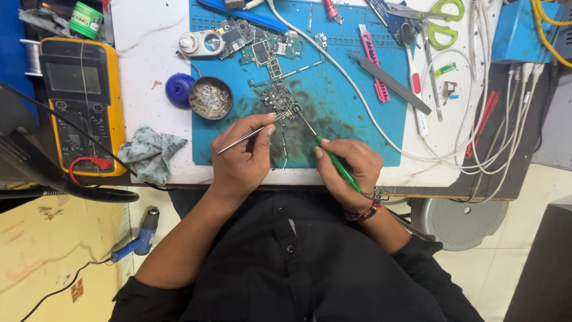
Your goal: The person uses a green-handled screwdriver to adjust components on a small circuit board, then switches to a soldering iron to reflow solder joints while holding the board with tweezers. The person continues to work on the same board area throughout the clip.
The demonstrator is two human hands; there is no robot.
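Head view: the small circuit board [281,101] lies on the blue mat [357,119], just ahead of both your hands, long axis running diagonally away to your left. Your left hand [241,161] pinches metal tweezers [244,137], tips at the board's near edge. Your right hand [348,167] is closed round a green-handled iron [336,164] (tip angled up-left, touching the same corner). Both are about equally near.

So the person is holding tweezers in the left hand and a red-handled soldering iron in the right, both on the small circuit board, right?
Not quite: the head view shows the soldering iron in the right hand is green-handled. The left hand holds tweezers, both at the small circuit board.
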